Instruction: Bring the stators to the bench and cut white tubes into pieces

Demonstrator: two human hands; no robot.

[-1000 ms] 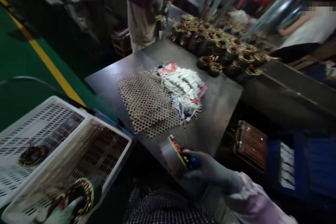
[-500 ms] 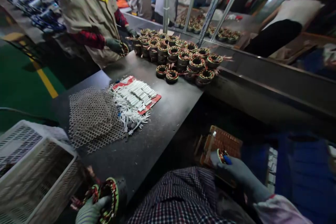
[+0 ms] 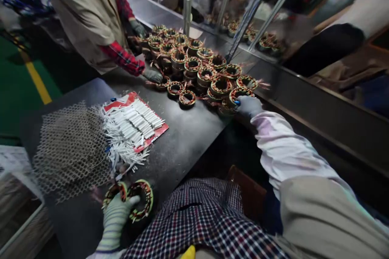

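My left hand, in a striped glove, grips two wound motor stators side by side at the table's near edge: a left stator and a right stator, with green rims and copper windings. Stretched far forward, my gloved right hand closes on the rim of a stator at the near right corner of the stacked stators. Something small and blue shows at its fingertips; I cannot make out what. Part of that stator is hidden by the hand.
White sticks lie on a red sheet, beside wire mesh on the dark table. A co-worker's gloved hand touches a stator across the table. Metal posts rise behind the stacks. A pale crate stands left.
My right hand has swung from low beside my lap, with part of a stator showing there, up to the stack's corner. My left hand still holds both stators. The co-worker's hand has reached forward.
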